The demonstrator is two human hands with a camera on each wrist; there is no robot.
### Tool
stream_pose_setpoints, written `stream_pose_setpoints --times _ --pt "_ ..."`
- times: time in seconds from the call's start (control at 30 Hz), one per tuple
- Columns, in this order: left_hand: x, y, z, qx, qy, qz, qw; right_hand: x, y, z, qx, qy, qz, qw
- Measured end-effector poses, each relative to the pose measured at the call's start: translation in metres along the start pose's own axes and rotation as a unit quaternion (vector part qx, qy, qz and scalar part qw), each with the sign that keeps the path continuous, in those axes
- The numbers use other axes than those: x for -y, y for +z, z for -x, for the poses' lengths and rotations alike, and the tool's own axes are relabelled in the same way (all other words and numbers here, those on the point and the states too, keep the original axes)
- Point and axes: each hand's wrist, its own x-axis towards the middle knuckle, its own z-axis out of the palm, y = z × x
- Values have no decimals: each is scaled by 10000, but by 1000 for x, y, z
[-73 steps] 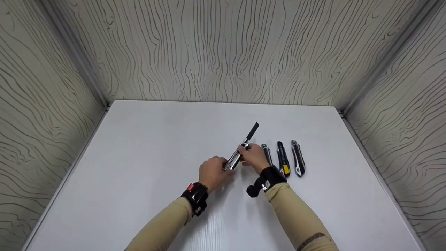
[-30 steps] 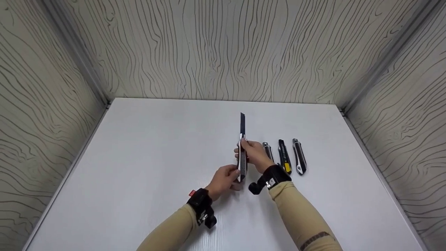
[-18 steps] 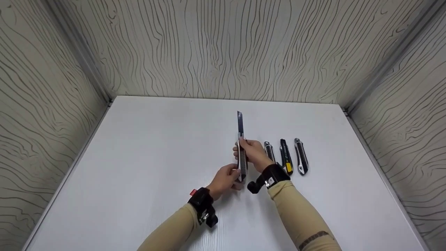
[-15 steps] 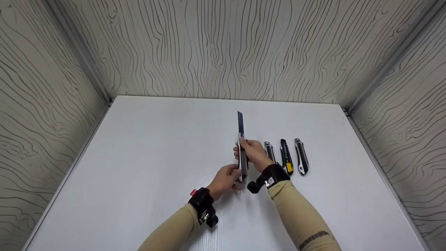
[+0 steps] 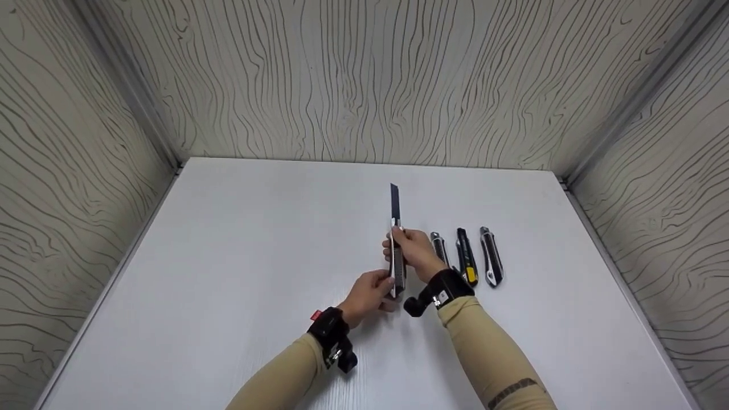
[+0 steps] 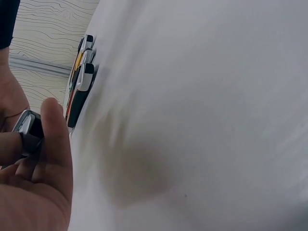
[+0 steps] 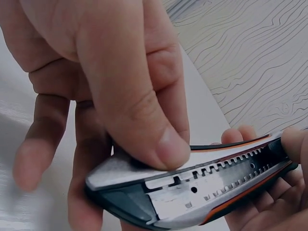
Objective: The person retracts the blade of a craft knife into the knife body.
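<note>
A silver-and-black snap-off utility knife [image 5: 397, 273] with orange trim lines is held in both hands, its long dark blade [image 5: 394, 200] extended and pointing toward the back wall. My right hand [image 5: 420, 250] grips the front half, thumb on top by the slider and fingers wrapped underneath. My left hand [image 5: 364, 293] pinches the tail end between thumb and fingers. Up close in the right wrist view, the left thumb [image 7: 171, 149] presses beside the toothed slot, and the right thumb [image 7: 293, 144] sits at the slider. The left wrist view shows just the tail cap [image 6: 29, 125] between fingers.
Right of the hands, three closed utility knives lie in a row on the white table [image 5: 256, 239]: a silver-and-black one [image 5: 438, 247] partly behind the right wrist, a black-and-yellow one [image 5: 466, 256], and another silver-and-black one [image 5: 491, 256]. Wood-patterned panels [image 5: 353, 80] enclose the table's back and sides.
Since the earliest frame the knife has swung from slanting rightward to pointing almost straight away, and my left hand has shifted to its tail end. Over the last half second hardly anything differs.
</note>
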Motion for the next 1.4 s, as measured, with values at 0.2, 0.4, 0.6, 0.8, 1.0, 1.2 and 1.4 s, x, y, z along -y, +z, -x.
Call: stream_pose_setpoints --times 0.2,0.4,0.6,0.8,1.0,1.2,1.4 --pt "2 -1 -1 -30 12 -20 10000 1 3 -1 17 -5 -90 10000" --pt "2 -2 -2 -29 53 -101 9999 1 5 -1 24 36 -258 9997" --pt "2 -2 -2 -73 33 -89 9999 1 5 0 83 -45 -301 9995" --pt "3 -2 -3 -117 71 -126 9998 1 4 -1 176 -114 -334 9992" --pt "3 -2 -2 -137 80 -133 9998 0 4 0 194 -119 -317 9992" --pt "1 -2 0 -157 69 -107 9998 1 4 1 187 -117 -322 9992" --pt "0 -4 0 -166 -26 -230 9996 2 4 3 137 -87 -283 9995"
